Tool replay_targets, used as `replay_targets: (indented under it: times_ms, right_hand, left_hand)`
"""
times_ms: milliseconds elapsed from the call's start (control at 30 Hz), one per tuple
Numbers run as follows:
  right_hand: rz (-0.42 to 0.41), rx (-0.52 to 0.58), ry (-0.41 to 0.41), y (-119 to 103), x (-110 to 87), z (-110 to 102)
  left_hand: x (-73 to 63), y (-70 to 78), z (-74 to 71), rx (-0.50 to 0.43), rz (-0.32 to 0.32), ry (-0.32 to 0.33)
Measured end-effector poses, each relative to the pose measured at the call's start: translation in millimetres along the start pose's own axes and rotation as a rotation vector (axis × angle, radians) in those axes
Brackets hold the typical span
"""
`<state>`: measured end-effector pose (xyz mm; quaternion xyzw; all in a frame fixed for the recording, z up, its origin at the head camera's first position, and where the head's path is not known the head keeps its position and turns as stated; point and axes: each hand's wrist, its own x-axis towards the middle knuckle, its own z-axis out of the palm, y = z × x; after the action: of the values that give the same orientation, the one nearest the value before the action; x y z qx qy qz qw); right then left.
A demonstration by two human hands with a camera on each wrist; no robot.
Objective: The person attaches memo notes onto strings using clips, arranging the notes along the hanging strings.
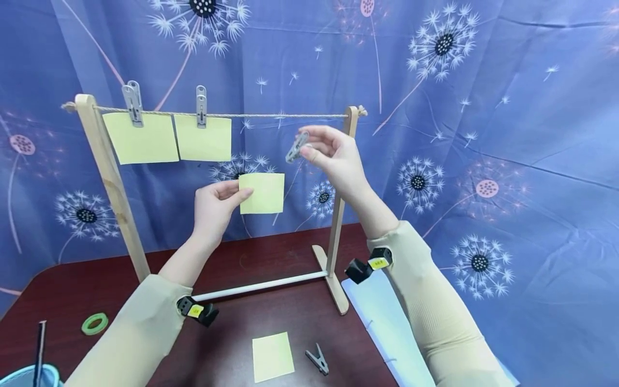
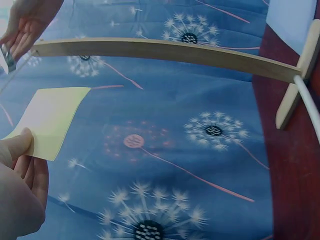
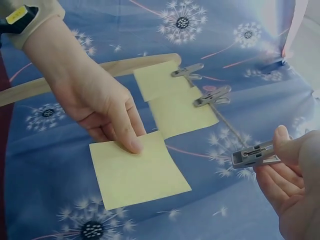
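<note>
My left hand [image 1: 213, 209] pinches a yellow sticky note [image 1: 263, 193] by its left edge, thumb in front, below the rope [image 1: 290, 115]. My right hand [image 1: 338, 158] grips a grey clothespin [image 1: 297, 147] between thumb and fingers, just under the rope near the right post. In the right wrist view this clothespin [image 3: 252, 155] shows its spring, with the thumb on its handle end. Two more yellow notes [image 1: 142, 142] [image 1: 205, 141] hang side by side at the rope's left, each held by a grey clothespin [image 1: 133, 105] [image 1: 201, 107].
The rope spans a wooden frame [image 1: 113, 188] with a white lower bar [image 1: 261, 286]. On the dark red table [image 1: 222, 344] lie another yellow note [image 1: 273, 357], a clothespin [image 1: 317, 359], green tape [image 1: 94, 324] and white sheets [image 1: 382, 317]. A blue cup [image 1: 48, 373] holds a pen.
</note>
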<state>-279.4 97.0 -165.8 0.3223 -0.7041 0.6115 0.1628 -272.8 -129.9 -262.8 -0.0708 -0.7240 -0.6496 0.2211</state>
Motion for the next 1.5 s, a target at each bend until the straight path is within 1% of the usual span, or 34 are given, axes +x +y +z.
replay_targets:
  times_ms: [133,233,300,367,500,633,733,833,967,1033,1133,1367,1500]
  right_hand:
    - [-0.034,-0.006,0.000,-11.6,18.6,5.1]
    - [-0.043,0.009,-0.004,-20.0,30.8,8.9]
    - [-0.050,0.011,-0.007,-25.9,38.6,11.1]
    - [-0.038,0.009,-0.007,-32.3,46.6,13.1]
    - [-0.021,-0.049,-0.013,-44.0,61.1,17.5]
    - [-0.008,-0.114,-0.014,-51.0,72.1,22.8]
    - [0.002,-0.131,-0.014,-53.5,77.3,27.1]
    - [0.013,-0.167,-0.022,-55.4,81.1,30.5]
    - [0.030,-0.241,-0.020,-58.4,87.1,33.6]
    - [0.031,-0.261,-0.015,-59.3,89.7,34.5]
    - [0.019,-0.259,-0.012,-58.7,91.3,34.9]
    - [-0.005,-0.219,0.002,-55.9,90.4,36.5]
    - [-0.008,-0.206,0.007,-53.5,90.4,36.2]
  left_hand:
    - [6.2,16.5,0.8,-0.011,0.052,-0.005]
    - [11.0,28.7,0.3,-0.020,0.078,0.015]
    - [15.0,35.5,0.1,-0.029,0.092,0.034]
    - [19.7,41.3,-0.1,-0.043,0.096,0.046]
    - [29.5,48.8,-0.3,-0.054,0.103,0.071]
    - [37.1,52.7,0.1,-0.017,0.110,0.093]
    - [40.5,54.7,0.8,0.007,0.107,0.090]
    - [42.9,57.4,1.5,0.013,0.104,0.089]
    - [46.1,62.4,1.1,0.025,0.119,0.108]
    - [47.6,64.7,0.5,0.032,0.120,0.114]
    - [48.7,66.7,-0.8,0.032,0.115,0.113]
    - [47.9,67.4,-3.4,-0.034,0.100,0.116]
    - [48.7,66.5,-3.8,-0.036,0.102,0.113]
